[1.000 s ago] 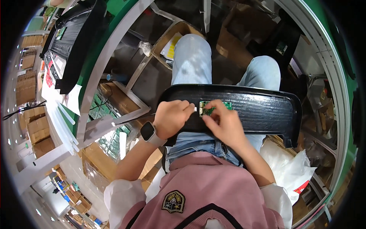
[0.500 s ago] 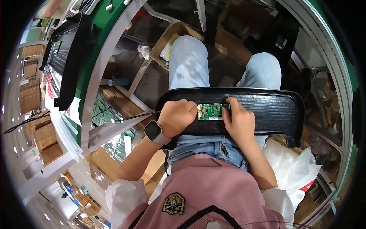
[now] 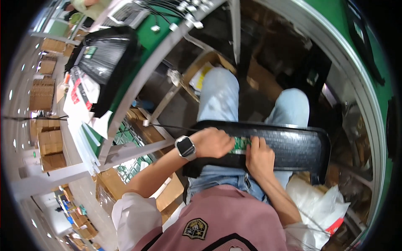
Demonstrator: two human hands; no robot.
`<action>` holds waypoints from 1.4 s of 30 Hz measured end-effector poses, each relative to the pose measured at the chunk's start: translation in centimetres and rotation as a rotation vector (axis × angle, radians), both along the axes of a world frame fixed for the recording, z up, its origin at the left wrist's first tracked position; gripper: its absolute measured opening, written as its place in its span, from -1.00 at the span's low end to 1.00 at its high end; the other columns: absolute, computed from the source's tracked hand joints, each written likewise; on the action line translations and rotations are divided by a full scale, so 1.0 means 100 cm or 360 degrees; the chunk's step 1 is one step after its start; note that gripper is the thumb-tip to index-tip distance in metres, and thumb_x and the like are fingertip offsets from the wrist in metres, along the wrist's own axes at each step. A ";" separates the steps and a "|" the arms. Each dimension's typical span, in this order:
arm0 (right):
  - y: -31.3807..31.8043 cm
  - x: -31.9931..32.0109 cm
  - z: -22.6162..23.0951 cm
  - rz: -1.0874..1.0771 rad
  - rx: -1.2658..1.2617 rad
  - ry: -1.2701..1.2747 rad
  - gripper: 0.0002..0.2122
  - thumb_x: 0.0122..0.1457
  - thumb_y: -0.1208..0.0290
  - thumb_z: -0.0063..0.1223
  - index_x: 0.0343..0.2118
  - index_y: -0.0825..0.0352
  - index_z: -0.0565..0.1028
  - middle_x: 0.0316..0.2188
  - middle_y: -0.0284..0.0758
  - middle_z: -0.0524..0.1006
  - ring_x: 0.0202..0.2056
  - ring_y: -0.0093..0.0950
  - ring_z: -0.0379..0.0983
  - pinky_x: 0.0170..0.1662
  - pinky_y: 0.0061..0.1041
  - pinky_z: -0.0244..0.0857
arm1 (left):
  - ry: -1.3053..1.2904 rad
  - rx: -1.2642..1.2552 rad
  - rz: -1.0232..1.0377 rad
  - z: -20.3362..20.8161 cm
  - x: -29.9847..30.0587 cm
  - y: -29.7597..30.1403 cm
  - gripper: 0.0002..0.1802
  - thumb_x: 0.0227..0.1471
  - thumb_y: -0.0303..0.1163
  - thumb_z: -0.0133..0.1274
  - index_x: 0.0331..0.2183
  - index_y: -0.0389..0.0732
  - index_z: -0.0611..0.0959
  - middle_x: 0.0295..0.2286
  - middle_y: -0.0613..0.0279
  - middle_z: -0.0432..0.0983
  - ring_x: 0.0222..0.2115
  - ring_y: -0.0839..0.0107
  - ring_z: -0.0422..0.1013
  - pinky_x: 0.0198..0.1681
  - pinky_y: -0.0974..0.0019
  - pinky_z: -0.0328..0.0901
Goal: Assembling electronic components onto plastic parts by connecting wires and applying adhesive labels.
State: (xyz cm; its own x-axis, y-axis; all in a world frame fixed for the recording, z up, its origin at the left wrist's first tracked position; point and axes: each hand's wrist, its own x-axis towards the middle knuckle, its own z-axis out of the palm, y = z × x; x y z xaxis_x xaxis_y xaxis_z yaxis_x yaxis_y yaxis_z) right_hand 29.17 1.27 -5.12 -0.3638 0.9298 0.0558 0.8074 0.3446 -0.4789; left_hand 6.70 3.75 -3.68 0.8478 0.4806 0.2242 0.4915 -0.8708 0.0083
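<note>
A black ribbed plastic tray (image 3: 293, 146) lies across my lap, over my light blue jeans. A small green circuit board (image 3: 240, 144) rests on the tray's near left part. My left hand (image 3: 213, 142), with a smartwatch on the wrist, covers the board's left end, fingers curled on it. My right hand (image 3: 258, 158) lies on the tray with its fingertips at the board's right end. Most of the board is hidden under both hands.
A green workbench (image 3: 155, 39) with a metal rim curves across the upper left, carrying another black tray (image 3: 104, 54) and white papers. Cardboard boxes (image 3: 144, 121) stand under the bench at left. A white plastic bag (image 3: 318, 205) sits at my right hip.
Both hands have stayed on the green board and closed in over it. My head has tipped, so the tray and lap now sit lower right in view.
</note>
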 end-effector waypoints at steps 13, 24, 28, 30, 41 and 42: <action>0.057 -0.004 0.047 0.0334 0.0159 -0.0227 -0.88 0.09 0.34 0.12 -0.37 0.24 0.50 -0.60 -0.17 0.56 -0.55 -0.13 0.53 -0.48 -0.21 0.39 | -0.0495 0.0568 0.0135 0.074 0.000 -0.022 -0.94 -0.17 -0.39 0.06 -0.55 -0.14 0.56 -0.48 0.32 0.44 -0.42 0.35 0.37 -0.46 0.32 0.24; 0.085 -0.201 0.232 0.1536 0.0372 0.0976 -0.95 0.04 0.54 0.16 -0.41 0.30 0.52 -0.54 -0.30 0.53 -0.63 -0.36 0.46 -0.56 -0.47 0.29 | -0.1294 0.0385 0.3028 0.182 -0.264 -0.044 -0.52 0.11 -0.17 -0.02 -0.04 -0.30 0.41 -0.26 -0.23 0.55 -0.25 -0.15 0.50 -0.16 -0.02 0.37; 0.073 -0.228 0.234 0.1650 0.0507 0.0988 -0.93 0.02 0.51 0.16 -0.41 0.26 0.54 -0.52 -0.30 0.55 -0.55 -0.26 0.50 -0.52 -0.35 0.35 | -0.1186 0.0050 0.3025 0.171 -0.316 0.011 -0.20 -0.08 -0.03 0.18 -0.01 -0.50 0.35 -0.23 -0.33 0.52 -0.14 -0.15 0.47 -0.04 0.04 0.34; 0.063 -0.227 0.231 0.1701 0.0502 0.1020 -0.93 0.03 0.52 0.19 -0.39 0.30 0.55 -0.54 -0.30 0.55 -0.60 -0.36 0.48 -0.54 -0.45 0.33 | -0.1383 0.0269 0.2714 0.147 -0.343 0.017 -0.12 -0.34 -0.13 0.40 -0.07 -0.51 0.42 -0.21 -0.33 0.52 -0.14 -0.10 0.48 -0.03 0.08 0.34; 0.092 -0.203 0.240 0.1397 0.0679 0.1245 -0.79 -0.01 0.62 0.16 -0.27 0.28 0.53 -0.51 -0.32 0.48 -0.59 -0.34 0.44 -0.52 -0.42 0.31 | -0.2714 -0.0276 0.1510 0.231 -0.218 -0.042 -0.58 -0.15 -0.59 0.30 -0.17 -0.33 0.58 -0.31 0.19 0.61 -0.37 0.51 0.53 -0.27 0.41 0.44; 0.092 -0.204 0.242 0.1389 0.0825 0.1300 -0.72 -0.04 0.65 0.15 -0.21 0.27 0.53 -0.43 -0.30 0.46 -0.50 -0.32 0.45 -0.49 -0.42 0.32 | -0.2690 -0.0452 0.1420 0.238 -0.192 -0.049 -0.56 -0.15 -0.59 0.31 -0.14 -0.33 0.57 -0.29 0.19 0.60 -0.33 0.51 0.52 -0.24 0.41 0.43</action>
State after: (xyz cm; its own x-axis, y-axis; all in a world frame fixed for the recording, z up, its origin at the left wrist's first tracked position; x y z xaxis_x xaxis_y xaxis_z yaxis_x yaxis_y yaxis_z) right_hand 8.72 10.49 19.11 -0.5238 0.2090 0.8258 -0.2349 0.8964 -0.3759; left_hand -12.49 -1.10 20.09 -0.6030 0.7499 0.2721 0.0574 -0.2995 0.9524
